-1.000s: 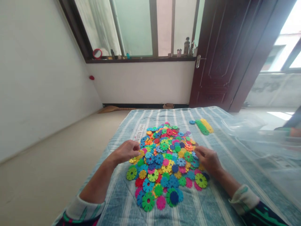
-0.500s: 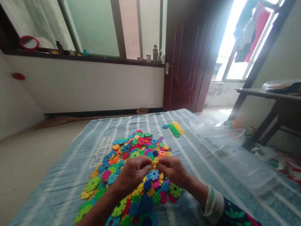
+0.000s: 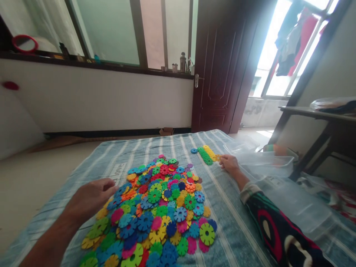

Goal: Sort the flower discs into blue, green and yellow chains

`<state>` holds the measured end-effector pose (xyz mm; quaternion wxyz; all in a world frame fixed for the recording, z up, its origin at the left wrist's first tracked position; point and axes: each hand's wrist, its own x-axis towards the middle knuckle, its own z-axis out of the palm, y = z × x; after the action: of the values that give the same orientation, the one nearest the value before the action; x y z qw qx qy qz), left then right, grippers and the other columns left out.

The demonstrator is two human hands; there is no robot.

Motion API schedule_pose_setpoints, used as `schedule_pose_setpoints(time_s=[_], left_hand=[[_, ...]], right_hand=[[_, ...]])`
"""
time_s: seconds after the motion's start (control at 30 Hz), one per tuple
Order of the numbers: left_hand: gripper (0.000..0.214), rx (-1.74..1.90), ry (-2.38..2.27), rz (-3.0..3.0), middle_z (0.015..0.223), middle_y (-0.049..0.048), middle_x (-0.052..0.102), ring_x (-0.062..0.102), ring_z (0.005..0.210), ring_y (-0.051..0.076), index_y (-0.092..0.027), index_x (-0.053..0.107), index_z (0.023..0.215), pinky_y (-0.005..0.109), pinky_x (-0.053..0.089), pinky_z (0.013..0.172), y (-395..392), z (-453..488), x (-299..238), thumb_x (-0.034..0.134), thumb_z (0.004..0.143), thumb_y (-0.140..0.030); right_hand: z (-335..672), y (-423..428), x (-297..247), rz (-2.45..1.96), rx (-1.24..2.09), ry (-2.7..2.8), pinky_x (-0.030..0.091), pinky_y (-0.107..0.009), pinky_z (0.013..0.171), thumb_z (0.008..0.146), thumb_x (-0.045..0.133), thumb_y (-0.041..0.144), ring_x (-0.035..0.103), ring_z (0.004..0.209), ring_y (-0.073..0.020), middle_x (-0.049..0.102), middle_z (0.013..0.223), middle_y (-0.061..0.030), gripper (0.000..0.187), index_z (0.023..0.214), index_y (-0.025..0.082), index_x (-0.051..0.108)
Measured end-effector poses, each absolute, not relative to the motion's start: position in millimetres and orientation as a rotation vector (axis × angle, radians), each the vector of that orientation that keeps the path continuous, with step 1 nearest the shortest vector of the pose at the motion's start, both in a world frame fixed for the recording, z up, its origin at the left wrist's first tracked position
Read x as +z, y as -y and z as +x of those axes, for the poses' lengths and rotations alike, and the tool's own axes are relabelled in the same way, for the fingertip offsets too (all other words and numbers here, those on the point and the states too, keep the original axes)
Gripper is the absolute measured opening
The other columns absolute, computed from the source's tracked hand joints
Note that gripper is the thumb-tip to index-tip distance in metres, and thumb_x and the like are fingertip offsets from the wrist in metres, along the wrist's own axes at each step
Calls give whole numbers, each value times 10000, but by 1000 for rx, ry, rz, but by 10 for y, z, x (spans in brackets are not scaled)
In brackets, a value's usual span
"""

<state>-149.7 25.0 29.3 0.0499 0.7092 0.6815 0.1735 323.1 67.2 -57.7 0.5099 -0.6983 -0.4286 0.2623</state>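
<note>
— Where's the right hand (image 3: 229, 163)?
— At one o'clock from the disc pile (image 3: 164, 207), fingertips on the near end of the yellow row (image 3: 209, 151). I cannot tell its grip.
— And the left hand (image 3: 89, 200)?
— Loosely spread, empty, at the pile's nine o'clock edge.

A blue-and-white striped blanket (image 3: 133, 152) covers the bed, with the printed word "love" near its left edge. On its right side lie a clear plastic box (image 3: 267, 163) and, nearer, a clear plastic lid (image 3: 297, 204). Beyond the bed stands a dark wooden door (image 3: 219, 74) with a metal handle (image 3: 197, 79). Left of it, a window sill (image 3: 111, 67) carries a bottle (image 3: 183, 62), small cups and a red ring (image 3: 24, 43). A cardboard scrap (image 3: 166, 131) lies by the wall on the pale floor (image 3: 25, 185). At right are a dark table (image 3: 319, 115) and hanging clothes (image 3: 292, 40)
</note>
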Motion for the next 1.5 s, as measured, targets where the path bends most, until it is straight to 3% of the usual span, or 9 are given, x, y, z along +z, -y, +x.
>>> schedule_pose_setpoints(time_s=[0.13,0.4,0.57,0.7,0.87,1.03,1.2,1.5], left_hand=[[289,285,-2062,2122,603,-34,664,561,634,165,-218,617,598,209,305,577,-387,-1815,93,453,684,-441],[313,231,-2004,2096,512,-67,616,532,584,144,-220,601,545,203,271,551,-457,-1937,-70,449,671,-462],[314,239,-1984,2128,547,-62,638,551,587,150,-221,627,579,212,285,555,-469,-1950,-108,448,689,-455],[291,255,-1935,2101,548,-64,631,535,589,144,-214,629,594,208,292,559,-461,-1972,-114,483,676,-453],[268,249,-1921,2035,534,-62,602,508,594,141,-199,594,577,198,299,551,-471,-1966,-101,524,628,-452],[233,257,-1843,1868,533,-33,561,479,543,132,-181,565,598,203,318,500,-353,-1816,-22,546,568,-411],[171,245,-1824,1745,514,-37,487,464,496,115,-180,542,592,204,346,462,-193,-1727,27,547,558,-347],[146,144,-1814,1658,533,-37,503,486,493,124,-162,575,611,215,376,421,-126,-1774,24,605,481,-220]], right_hand=[[3241,-843,-633,-1746,656,1076,321,-149,350,740,556,200,458,339,-49,558,473,41,157,805,111,668],[3259,-994,-672,-1876,591,1179,334,-173,373,736,586,195,463,341,-61,560,452,34,130,757,125,694],[3264,-1071,-715,-1973,456,1203,389,-192,454,713,591,182,540,418,-89,627,533,0,233,906,114,704],[3273,-1069,-723,-2043,342,1249,417,-214,536,689,620,195,603,524,-126,672,601,-31,342,1011,104,690],[3242,-1041,-705,-2101,188,1341,441,-243,675,627,695,250,655,780,-196,721,808,-79,386,997,140,699],[3210,-1005,-731,-2129,125,1386,438,-279,745,667,666,253,642,915,-244,711,962,-124,366,1016,145,684],[3282,-939,-838,-2128,45,1411,444,-318,703,669,669,308,649,858,-270,715,862,-115,361,992,149,682],[3245,-545,-837,-2010,246,1327,441,-345,674,688,581,359,665,755,-268,706,698,-53,364,992,178,669]])
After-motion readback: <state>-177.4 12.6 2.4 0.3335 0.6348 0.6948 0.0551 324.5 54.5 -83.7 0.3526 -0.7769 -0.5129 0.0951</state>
